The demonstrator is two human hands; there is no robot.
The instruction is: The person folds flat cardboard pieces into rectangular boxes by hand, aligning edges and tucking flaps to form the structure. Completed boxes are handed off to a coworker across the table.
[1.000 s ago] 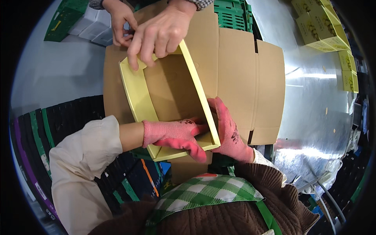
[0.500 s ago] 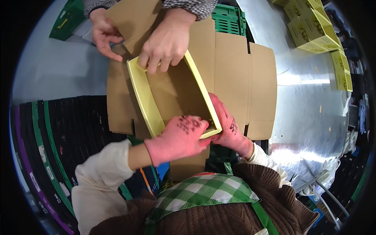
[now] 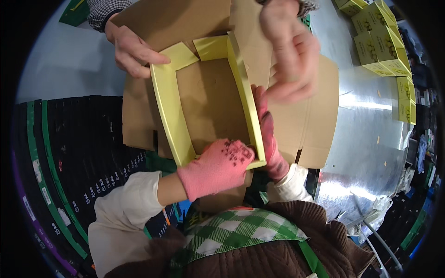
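A yellow cardboard box [image 3: 169,111] lies tilted in front of me, its inner bottom plain brown. My left hand [image 3: 218,167], in a pink glove, is closed over the near end wall, fingers inside the box. Flat against the outside of the right wall is my right hand [image 3: 270,143], also gloved in pink, fingers stretched out. At the far end, a gap shows between two yellow flaps. Another person's bare hand [image 3: 134,53] touches the far left corner. That person's other hand [image 3: 294,51], blurred by motion, is above the right side, off the box.
Flattened brown cardboard [image 3: 320,111] spreads beneath the box. To the right, a shiny metal table [image 3: 361,134] carries several yellow boxes [image 3: 381,46]. Stacked black crates [image 3: 92,148] fill the left side. A clear plastic bag [image 3: 378,215] hangs near metal bars at lower right.
The other person's hand has let go of the far wall and swung right; their other hand has come to the far left corner. My right hand's fingers now lie straighter along the wall.
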